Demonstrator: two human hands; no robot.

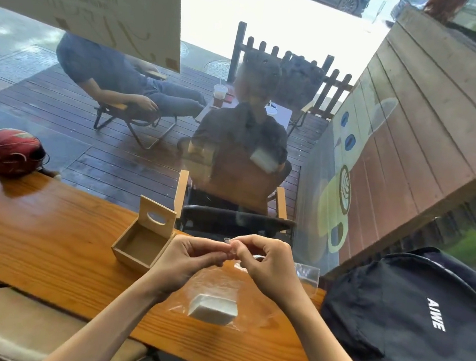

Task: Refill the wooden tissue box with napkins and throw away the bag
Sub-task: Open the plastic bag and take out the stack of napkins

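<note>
Forearms, both, reach from bottom edge to centre. Left hand [191,257] & right hand [265,266]: close together, fingertips nearly touching, each pinching top edge of clear plastic bag [218,286], held up off wooden counter [42,246].
Napkins [213,309]: white stack, inside bag, low end resting on counter near front edge.
Tissue box [145,244]: wood, lid hinged up, interior looks bare; just left of left hand.
Backpack [411,318]: black, right end of counter.
Helmet [9,152]: red, far left, well apart.
Step, est.: opening bag mouth; refill not begun.
Next, est.: part the two film layers, draw stack out whole, set flat in box.
Unclear: bag seal type; bag outline faint vs. counter; napkin count; whether box holds any remnants; bin not in view.
</note>
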